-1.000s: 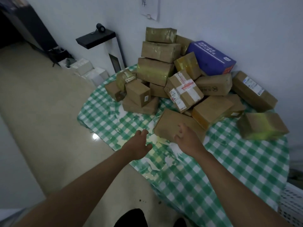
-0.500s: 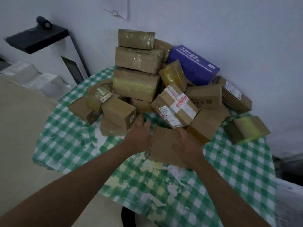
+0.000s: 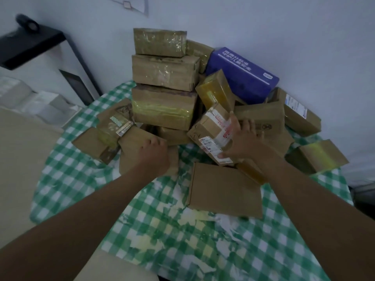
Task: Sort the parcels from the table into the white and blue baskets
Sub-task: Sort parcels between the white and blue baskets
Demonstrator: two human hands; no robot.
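Observation:
Many brown cardboard parcels are heaped on a round table with a green checked cloth [image 3: 182, 244]. My left hand [image 3: 155, 157] lies curled over a small plain brown parcel [image 3: 133, 146] at the left of the heap. My right hand [image 3: 242, 139] grips a parcel with white and red labels [image 3: 210, 133], fingers spread across its top and thumb at its near edge. A flat brown parcel [image 3: 224, 189] lies on the cloth just in front of both hands. A blue box [image 3: 241, 75] leans on the wall behind. No basket is in view.
Three taped boxes [image 3: 164, 74] are stacked at the back against the white wall. A tilted parcel with yellow tape [image 3: 316, 157] sits at the right. White boxes [image 3: 40, 102] and a black shelf [image 3: 30, 47] stand on the left beside the table.
Both hands have left the flat parcel and reached further into the heap: the left onto the small brown parcel, the right onto the labelled one. The view has moved closer.

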